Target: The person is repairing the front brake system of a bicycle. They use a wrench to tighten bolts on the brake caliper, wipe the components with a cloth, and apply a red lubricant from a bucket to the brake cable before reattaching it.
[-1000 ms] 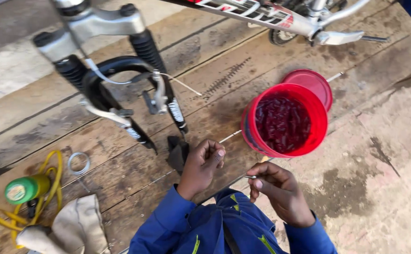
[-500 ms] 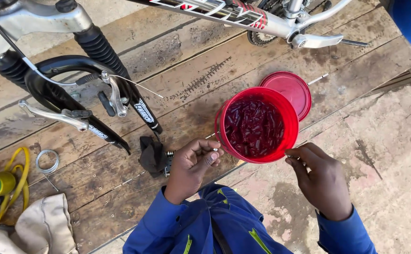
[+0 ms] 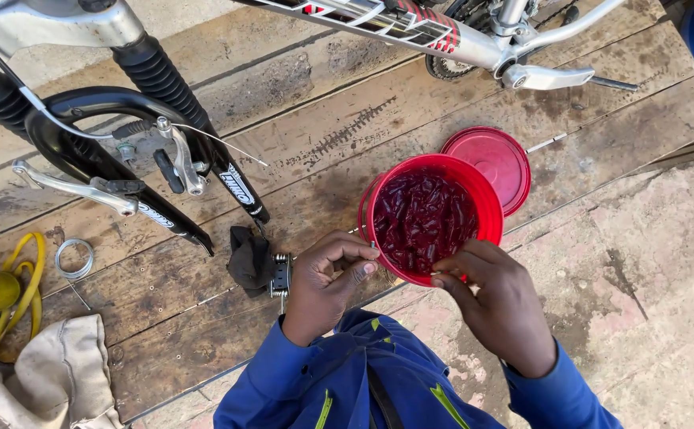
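Both our hands are now closing in on the red tub of dark red grease (image 3: 430, 218): the right hand (image 3: 494, 306) is reaching its near rim, fingertips touching it, while the left hand (image 3: 327, 278) is pinching something small and thin beside it. We are keeping the tub on the wooden planks (image 3: 323, 127), its red lid (image 3: 490, 163) just behind, under the bicycle frame (image 3: 410, 28).

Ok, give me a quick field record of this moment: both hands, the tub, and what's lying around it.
left hand: fingertips pinched at the tub's near rim; whether they hold anything, cannot tell
right hand: fingers on the tub's near rim
tub: red, open, full of dark red grease
lid: red, lying behind the tub
fork: black, lying on the planks
rag: dark, left of the hands
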